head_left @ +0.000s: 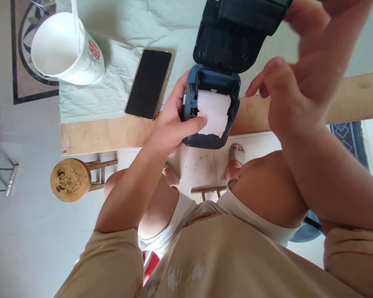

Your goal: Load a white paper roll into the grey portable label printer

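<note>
My left hand (177,116) grips a small dark blue portable receipt printer (211,142) above the table's front edge, its thumb resting on the white paper roll (216,109) inside. The printer's black lid (230,37) stands swung open, away from me. Right of the printer is my right hand (311,70), fingers bent and apart and slightly blurred. Its upper fingers are at the lid's right corner; whether they touch it I cannot tell. The roll's paper has a ragged edge.
A black-screened smartphone (149,82) lies on the pale green cloth (118,25), left of the printer. Beside it is a white paper tub (90,62) with a red flower and a white handle in it. A round wooden stool (70,180) stands on the floor, below the wooden table edge (90,134).
</note>
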Demonstrator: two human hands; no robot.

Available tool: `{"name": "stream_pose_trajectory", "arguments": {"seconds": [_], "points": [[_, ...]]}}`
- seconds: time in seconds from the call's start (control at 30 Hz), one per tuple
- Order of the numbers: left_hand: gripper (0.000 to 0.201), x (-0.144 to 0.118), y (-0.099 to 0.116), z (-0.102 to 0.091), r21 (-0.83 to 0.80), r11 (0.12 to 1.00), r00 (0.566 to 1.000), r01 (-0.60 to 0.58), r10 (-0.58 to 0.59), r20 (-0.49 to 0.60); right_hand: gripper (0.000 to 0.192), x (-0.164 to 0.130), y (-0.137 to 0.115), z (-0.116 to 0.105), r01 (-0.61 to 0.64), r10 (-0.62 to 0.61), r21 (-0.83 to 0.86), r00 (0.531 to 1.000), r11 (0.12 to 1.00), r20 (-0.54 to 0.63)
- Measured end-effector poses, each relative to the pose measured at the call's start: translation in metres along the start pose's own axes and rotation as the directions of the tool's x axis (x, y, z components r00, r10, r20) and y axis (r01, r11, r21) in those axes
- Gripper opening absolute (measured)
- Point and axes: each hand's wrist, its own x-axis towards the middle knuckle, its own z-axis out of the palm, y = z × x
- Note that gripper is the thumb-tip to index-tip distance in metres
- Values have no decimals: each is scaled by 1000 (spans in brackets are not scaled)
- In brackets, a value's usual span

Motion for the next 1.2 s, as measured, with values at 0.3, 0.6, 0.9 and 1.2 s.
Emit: {"name": "stream_pose_trajectory", "arguments": {"seconds": [0.3,0.6,0.9,1.2], "points": [[66,-7,20,16,4,992,981,123,-121,-150,27,-1,18,4,-154,143,135,986,979,90],[54,-9,21,21,-6,994,986,113,-113,-120,55,-12,18,15,-127,91,57,900,990,426],[25,-9,22,29,-53,994,983,94,-101,-156,66,-11,22,18,-330,256,104,866,938,430],[29,-7,20,24,-69,992,984,105,-113,-134,68,-10,19,19,-344,289,54,854,937,432]]}}
